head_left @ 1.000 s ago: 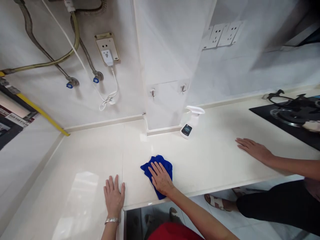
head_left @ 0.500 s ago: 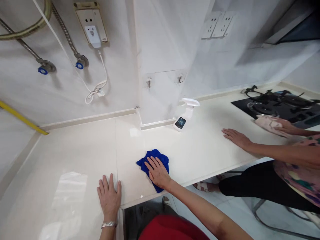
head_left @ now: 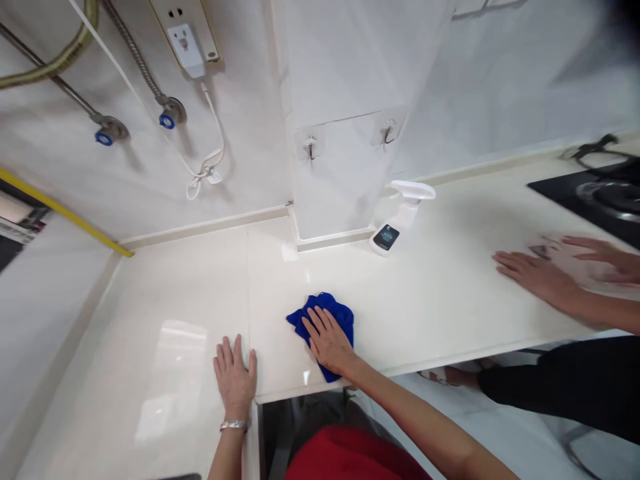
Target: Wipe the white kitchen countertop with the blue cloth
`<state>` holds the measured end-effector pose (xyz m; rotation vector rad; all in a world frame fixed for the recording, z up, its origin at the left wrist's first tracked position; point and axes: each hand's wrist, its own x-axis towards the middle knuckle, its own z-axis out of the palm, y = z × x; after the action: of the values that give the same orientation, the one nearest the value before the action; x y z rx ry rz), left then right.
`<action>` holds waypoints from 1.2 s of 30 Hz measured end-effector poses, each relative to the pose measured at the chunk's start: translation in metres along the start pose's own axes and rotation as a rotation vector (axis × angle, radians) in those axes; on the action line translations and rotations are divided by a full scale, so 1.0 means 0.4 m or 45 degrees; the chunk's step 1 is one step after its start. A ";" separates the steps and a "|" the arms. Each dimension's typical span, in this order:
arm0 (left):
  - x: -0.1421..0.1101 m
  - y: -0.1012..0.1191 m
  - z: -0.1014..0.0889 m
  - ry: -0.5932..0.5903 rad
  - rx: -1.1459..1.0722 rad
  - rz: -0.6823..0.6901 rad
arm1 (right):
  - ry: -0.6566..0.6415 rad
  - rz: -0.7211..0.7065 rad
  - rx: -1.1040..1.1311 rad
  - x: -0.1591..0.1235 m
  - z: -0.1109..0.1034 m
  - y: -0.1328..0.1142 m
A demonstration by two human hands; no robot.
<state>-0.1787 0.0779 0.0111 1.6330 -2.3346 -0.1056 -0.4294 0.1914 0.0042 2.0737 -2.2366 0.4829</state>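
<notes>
My right hand lies flat with its fingers stretched out on top of a crumpled blue cleaning cloth, pressing it against the white countertop. Part of the cloth is hidden under the palm, and its lower corner reaches the counter's front edge. To the left, my left hand rests palm down on the bare counter, fingers spread, holding nothing. A silver bracelet circles that wrist. Beyond the cloth, by the wall corner, a white spray bottle with a dark label stands on the counter.
At the right, a co-worker's hand lies on the counter, and the other presses a pale cloth. A black gas hob sits behind them. Wall hooks, a plugged-in cable and water valves line the wall.
The view has turned, so most things sit further right. My hands stay in place on the counter and cloth. The co-worker's pale cloth has moved off the hob's edge onto the counter.
</notes>
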 end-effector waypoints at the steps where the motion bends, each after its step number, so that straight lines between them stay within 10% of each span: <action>1: -0.001 0.001 0.000 -0.009 0.009 -0.002 | 0.011 0.004 0.014 -0.002 0.001 0.000; 36: -0.012 -0.014 0.012 0.082 0.010 -0.040 | 0.007 -0.191 -0.036 -0.028 -0.023 0.040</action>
<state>-0.1736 0.0798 0.0044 1.6523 -2.2650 -0.0497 -0.4456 0.2054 0.0073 2.2013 -2.0523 0.4427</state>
